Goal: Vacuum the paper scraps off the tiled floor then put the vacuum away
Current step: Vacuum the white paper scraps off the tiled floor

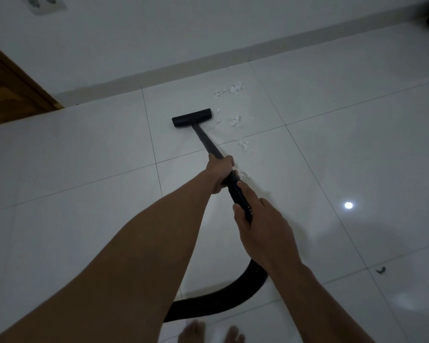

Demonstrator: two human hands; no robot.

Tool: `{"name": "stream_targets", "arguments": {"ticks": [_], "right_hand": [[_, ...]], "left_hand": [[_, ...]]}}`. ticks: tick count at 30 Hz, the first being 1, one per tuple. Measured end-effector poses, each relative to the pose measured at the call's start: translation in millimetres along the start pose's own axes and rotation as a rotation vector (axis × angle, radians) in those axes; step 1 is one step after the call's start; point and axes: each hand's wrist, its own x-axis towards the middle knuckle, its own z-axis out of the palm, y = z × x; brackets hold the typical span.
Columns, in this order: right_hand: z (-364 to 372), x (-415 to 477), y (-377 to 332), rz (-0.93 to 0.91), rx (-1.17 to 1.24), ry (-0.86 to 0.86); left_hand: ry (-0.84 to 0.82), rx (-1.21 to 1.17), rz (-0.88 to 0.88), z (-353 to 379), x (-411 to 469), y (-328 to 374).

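Left hand is clamped round the black wand; right hand is wrapped round the ribbed hose just behind it. The floor nozzle sits at centre frame, with paper scraps strewn to its right, down to beside the left hand.

Risks:
- A sideways stroke may push scraps along rather than lift them.
- In this dim light, white bits on the white tiled floor are possibly overlooked.
- The hose loop lies near the bare feet, a tripping hazard.
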Motion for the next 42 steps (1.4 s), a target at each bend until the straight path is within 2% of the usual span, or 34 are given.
{"name": "stream_targets", "arguments": {"ticks": [22,42], "right_hand": [[10,-90,-6,0.060,-0.030,0.045],[-19,-187,57,0.017,0.031,0.045]], "left_hand": [[-0.073,0.079,0.000,-7,-64,-51],[-0.034,0.051,-0.032,49,-140,-129]]}}
